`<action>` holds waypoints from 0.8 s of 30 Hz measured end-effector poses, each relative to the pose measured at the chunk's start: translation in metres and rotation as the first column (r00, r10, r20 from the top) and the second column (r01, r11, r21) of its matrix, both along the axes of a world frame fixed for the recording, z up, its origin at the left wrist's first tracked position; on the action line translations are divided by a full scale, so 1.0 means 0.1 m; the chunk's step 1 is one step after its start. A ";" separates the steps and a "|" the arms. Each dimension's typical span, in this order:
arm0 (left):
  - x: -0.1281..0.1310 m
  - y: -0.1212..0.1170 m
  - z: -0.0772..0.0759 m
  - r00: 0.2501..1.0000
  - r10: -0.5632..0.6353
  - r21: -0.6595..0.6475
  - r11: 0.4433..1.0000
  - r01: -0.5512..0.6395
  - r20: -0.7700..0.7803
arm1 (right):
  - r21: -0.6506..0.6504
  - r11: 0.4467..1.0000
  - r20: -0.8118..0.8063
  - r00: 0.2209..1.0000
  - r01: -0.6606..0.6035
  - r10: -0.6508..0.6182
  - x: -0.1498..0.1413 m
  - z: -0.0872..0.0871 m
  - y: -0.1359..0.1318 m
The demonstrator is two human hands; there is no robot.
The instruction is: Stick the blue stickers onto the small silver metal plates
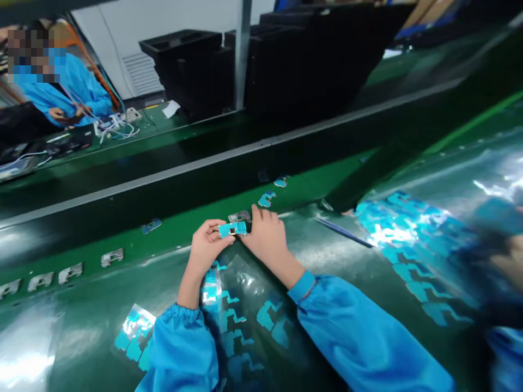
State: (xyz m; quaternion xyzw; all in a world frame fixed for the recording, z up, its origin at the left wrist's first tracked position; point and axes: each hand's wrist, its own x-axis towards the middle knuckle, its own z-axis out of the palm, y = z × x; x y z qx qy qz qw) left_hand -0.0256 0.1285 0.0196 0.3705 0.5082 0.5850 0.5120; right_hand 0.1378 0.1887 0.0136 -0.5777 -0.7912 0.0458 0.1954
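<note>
My left hand [205, 244] and my right hand [267, 237] meet at the edge of a green belt [171, 226]. Both pinch one small blue-covered part [232, 229] between their fingertips. A small grey metal part [239, 216] lies just beyond it on the belt. Under my wrists lies a clear plastic sheet [241, 305] with several blue stickers on it. Both my arms wear blue sleeves.
Several grey parts [61, 272] and blue-covered parts [267, 198] lie in a row along the belt. A large sticker sheet [408, 245] shines at the right, a small one [134, 335] at the lower left. Black trays [286, 60] stack behind the belt. A person in blue [69, 87] works far left.
</note>
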 end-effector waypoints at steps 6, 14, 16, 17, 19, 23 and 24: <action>-0.02 -0.03 -0.01 0.996 0.005 0.009 1.000 -0.006 0.088 | 0.008 0.999 0.197 0.979 0.044 -0.044 -0.19 -0.08 0.07; -0.03 -0.04 0.05 0.986 0.013 0.030 0.999 -0.018 0.164 | 0.185 0.979 -0.073 0.995 0.082 -0.070 0.05 -0.03 0.23; -0.04 -0.06 0.05 0.977 0.004 0.046 0.999 -0.014 0.211 | 0.224 0.961 -0.164 0.978 0.160 -0.125 0.34 0.05 0.08; -0.05 -0.06 0.05 0.971 -0.007 0.061 0.998 -0.008 0.240 | 0.212 0.955 -0.183 0.968 0.210 -0.172 0.53 0.08 -0.02; -0.06 -0.07 0.04 0.958 -0.029 0.091 0.996 0.003 0.287 | 0.154 0.922 -0.141 0.932 0.355 -0.335 0.97 0.10 -0.27; -0.07 -0.03 -0.04 0.966 0.021 0.063 0.997 -0.038 0.258 | 0.012 0.813 0.113 0.807 0.582 -0.580 1.73 -0.08 -0.66; -0.07 -0.01 -0.07 0.974 0.070 0.038 0.996 -0.080 0.217 | 0.012 0.811 0.135 0.802 0.585 -0.581 1.83 -0.16 -0.70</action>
